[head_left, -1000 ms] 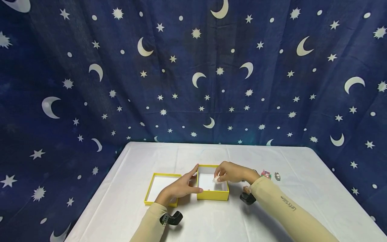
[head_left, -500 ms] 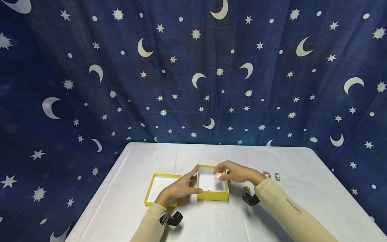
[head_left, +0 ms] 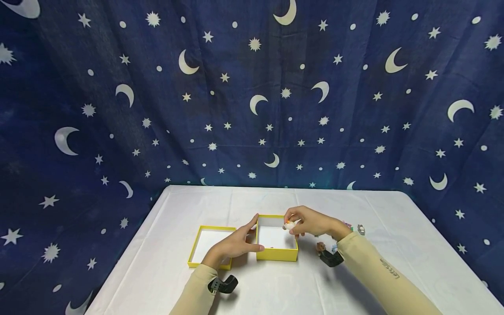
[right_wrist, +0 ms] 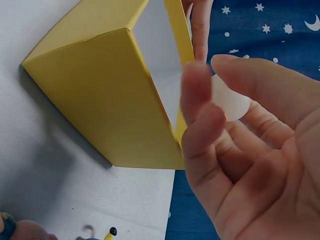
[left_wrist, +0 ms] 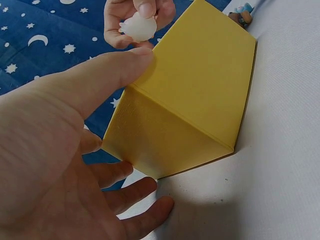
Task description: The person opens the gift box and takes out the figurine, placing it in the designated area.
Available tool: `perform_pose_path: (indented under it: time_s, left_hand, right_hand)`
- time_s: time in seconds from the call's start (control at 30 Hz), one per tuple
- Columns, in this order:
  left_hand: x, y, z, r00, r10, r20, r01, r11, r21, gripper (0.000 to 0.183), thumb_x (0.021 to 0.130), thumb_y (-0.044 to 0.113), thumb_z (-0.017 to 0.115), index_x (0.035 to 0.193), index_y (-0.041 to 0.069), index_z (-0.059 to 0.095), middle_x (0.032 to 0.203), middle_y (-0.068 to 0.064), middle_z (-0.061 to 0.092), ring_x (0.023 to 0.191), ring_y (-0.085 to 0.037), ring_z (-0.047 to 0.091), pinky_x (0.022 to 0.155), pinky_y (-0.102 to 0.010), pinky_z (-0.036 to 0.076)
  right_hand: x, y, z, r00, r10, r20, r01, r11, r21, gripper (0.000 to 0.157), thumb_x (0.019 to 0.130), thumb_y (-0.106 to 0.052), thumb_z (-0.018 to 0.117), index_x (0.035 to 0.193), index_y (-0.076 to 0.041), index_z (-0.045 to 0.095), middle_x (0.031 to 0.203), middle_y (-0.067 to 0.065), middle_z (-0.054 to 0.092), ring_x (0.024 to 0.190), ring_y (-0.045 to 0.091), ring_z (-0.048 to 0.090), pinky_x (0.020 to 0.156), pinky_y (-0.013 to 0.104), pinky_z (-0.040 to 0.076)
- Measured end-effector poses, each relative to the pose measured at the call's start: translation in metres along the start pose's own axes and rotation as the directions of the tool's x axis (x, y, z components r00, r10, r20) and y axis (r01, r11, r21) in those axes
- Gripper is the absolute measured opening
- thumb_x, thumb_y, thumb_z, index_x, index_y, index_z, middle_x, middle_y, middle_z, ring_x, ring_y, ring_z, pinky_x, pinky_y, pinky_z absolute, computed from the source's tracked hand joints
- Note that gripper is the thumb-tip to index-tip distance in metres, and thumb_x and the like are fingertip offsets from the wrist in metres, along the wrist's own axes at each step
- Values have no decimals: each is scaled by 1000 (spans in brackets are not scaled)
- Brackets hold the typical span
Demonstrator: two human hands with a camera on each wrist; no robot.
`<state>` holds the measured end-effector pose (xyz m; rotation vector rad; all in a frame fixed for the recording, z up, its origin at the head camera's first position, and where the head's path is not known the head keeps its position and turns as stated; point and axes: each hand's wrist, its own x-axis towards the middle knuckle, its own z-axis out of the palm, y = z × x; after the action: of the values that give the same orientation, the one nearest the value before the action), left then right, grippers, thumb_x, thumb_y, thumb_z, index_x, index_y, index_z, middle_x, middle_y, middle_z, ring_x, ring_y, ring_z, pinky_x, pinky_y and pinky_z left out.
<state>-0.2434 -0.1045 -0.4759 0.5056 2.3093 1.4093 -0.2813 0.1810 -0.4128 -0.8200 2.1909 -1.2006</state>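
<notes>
My right hand (head_left: 313,222) pinches a small white figurine with orange bits (head_left: 289,225) between thumb and fingers, just above the right rim of an open yellow box (head_left: 277,254). My left hand (head_left: 236,243) spans the box's left side and holds it, thumb at the front rim and fingers toward the back corner. In the left wrist view the thumb lies against the yellow front wall and several fingers hang loosely beside it. Inside the box the white floor shows, with a tiny brownish spot near the front wall.
The shallow yellow lid (head_left: 218,227) lies left of the box, white inside up. Right of it are a brown figurine (head_left: 320,246), a light-blue thing, a pink-green thing (head_left: 348,226) partly behind the right arm, and a grey figurine (head_left: 361,229), all on the white-covered table (head_left: 157,280).
My right hand has lifted the white figurine from inside the box up and right to the right rim. My left hand and the box have stayed put.
</notes>
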Motion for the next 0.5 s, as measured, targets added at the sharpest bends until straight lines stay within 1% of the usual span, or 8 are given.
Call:
perform_pose_path:
  time_s: [0.07, 0.13, 0.23, 0.3, 0.33, 0.43, 0.5]
  left_hand:
    - [0, 0, 0, 1000, -1, -1, 1, 1000, -6, 101, 90, 29, 78, 164, 28, 9, 169, -11, 22, 153, -36, 30, 124, -60, 23]
    - [0, 0, 0, 1000, -4, -2, 4, 1000, -13, 101, 90, 29, 78, 164, 29, 9, 169, -10, 22, 154, -36, 29, 125, -60, 22]
    - [0, 0, 0, 1000, -11, -4, 11, 1000, -21, 101, 89, 29, 78, 164, 30, 10, 169, -11, 22, 154, -37, 28, 125, -60, 21]
    - [0, 0, 0, 1000, -13, -5, 13, 1000, -18, 101, 89, 29, 78, 164, 30, 9, 169, -11, 22, 154, -36, 28, 125, -60, 21]
    - [0, 0, 0, 1000, -13, -6, 13, 1000, -17, 101, 89, 29, 78, 164, 30, 9, 169, -11, 23, 154, -36, 28, 125, -61, 21]
    - [0, 0, 0, 1000, -7, -4, 7, 1000, -17, 102, 90, 28, 78, 164, 27, 9, 170, -10, 21, 154, -36, 28, 125, -60, 21]
    - [0, 1, 0, 1000, -2, -1, 2, 1000, -23, 102, 90, 28, 78, 165, 25, 9, 170, -10, 20, 154, -37, 27, 125, -60, 20]
  right_hand:
    - [-1, -1, 0, 1000, -8, -1, 8, 1000, 14, 24, 89, 6, 68, 111, 6, 58, 112, 34, 66, 62, 16, 65, 55, 24, 49]
    - [-1, 1, 0, 1000, -13, -3, 13, 1000, 17, 28, 89, 6, 68, 116, 8, 60, 117, 34, 64, 60, 12, 62, 55, 24, 49]
    - [-1, 5, -1, 1000, -3, -19, 3, 1000, -14, 35, 90, 1, 69, 125, 7, 64, 124, 32, 62, 62, 11, 60, 56, 26, 48]
    - [-2, 8, -2, 1000, -1, -28, 0, 1000, -24, 38, 91, -1, 69, 127, 6, 64, 130, 31, 60, 64, 10, 60, 56, 25, 45]
    - [-3, 10, -2, 999, 3, -36, -4, 1000, -29, 38, 91, -2, 69, 129, 5, 64, 130, 30, 61, 65, 11, 60, 57, 25, 45]
    - [-6, 14, -4, 999, 1, -46, -2, 999, -34, 40, 93, -3, 65, 132, 3, 64, 121, 30, 66, 72, 12, 63, 64, 28, 52]
    - [-9, 16, -5, 998, 9, -58, -11, 1000, -29, 41, 93, -3, 62, 134, 0, 63, 108, 26, 71, 77, 13, 65, 70, 31, 56]
